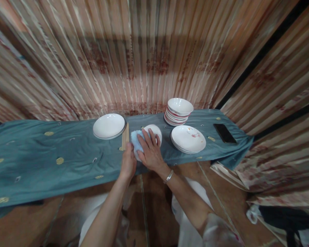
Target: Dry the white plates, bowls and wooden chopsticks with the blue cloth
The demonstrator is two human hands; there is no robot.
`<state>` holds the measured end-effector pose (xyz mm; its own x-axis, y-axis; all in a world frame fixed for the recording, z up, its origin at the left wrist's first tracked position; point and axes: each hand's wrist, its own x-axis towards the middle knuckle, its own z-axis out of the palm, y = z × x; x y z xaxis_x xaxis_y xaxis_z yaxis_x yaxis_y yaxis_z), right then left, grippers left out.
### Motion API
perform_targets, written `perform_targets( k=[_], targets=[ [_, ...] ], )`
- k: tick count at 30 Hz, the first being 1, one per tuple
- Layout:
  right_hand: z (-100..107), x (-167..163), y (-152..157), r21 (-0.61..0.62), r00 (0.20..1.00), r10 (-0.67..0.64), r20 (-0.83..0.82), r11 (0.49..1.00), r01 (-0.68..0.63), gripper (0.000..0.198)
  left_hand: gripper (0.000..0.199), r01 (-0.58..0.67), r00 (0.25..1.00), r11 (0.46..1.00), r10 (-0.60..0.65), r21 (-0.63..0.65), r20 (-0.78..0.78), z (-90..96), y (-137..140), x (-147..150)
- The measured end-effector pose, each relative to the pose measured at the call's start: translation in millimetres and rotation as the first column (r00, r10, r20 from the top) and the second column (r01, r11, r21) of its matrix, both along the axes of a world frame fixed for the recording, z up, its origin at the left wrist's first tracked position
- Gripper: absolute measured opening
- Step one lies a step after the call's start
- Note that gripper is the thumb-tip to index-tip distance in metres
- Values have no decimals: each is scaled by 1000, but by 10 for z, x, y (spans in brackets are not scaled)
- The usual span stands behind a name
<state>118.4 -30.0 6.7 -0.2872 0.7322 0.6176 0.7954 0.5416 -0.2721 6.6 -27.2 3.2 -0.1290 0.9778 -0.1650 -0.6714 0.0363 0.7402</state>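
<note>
A light blue cloth lies bunched against a white dish in front of me; whether it is a bowl or a plate I cannot tell, as much of it is covered. My right hand presses the cloth onto the dish, its fingers bent over both. At the lower left edge of the dish, my left hand is closed with the thumb up; its other fingers are mostly hidden. Just left of the cloth lies a row of light wooden chopsticks.
White plates sit at the left on the teal tablecloth. Flower-patterned plates are stacked at the right, with a stack of red-banded bowls behind them. A black phone lies farther right. A pleated curtain hangs behind.
</note>
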Motion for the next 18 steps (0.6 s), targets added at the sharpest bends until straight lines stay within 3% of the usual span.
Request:
perform_targets(
  k=[7,12,18],
  targets=[
    [78,134,114,-32,983,-101,-156,995,97,54,20,84,993,996,-81,36,-84,80,-54,63],
    [-45,211,233,-73,929,-180,-323,984,165,50,24,108,990,994,-107,3,-87,164,-86,96],
    [-189,251,334,-160,829,-218,-515,975,157,48,44,92,989,996,-91,0,-117,178,-74,66]
  ],
)
